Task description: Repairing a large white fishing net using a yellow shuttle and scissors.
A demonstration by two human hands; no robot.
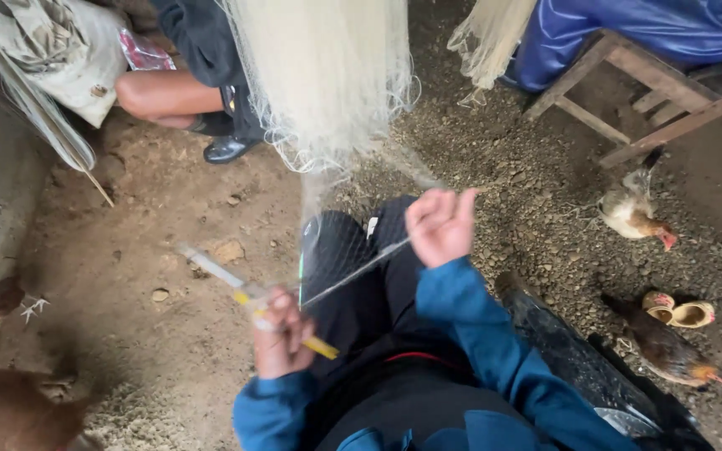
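My left hand is closed around a long flat netting needle, pale at its far end and yellow near my fingers, which points up and left. My right hand is raised above my dark-trousered knee and pinches a fold of fine pale fishing net. A taut strand of the net runs between my two hands. The net hangs in a thick bunch from above and spreads thin over my lap. My sleeves are blue.
Another person's bare leg and black shoe are at the upper left. A wooden stool with someone in blue clothing stands upper right. Two chickens peck on the gravel at right; another animal is lower left.
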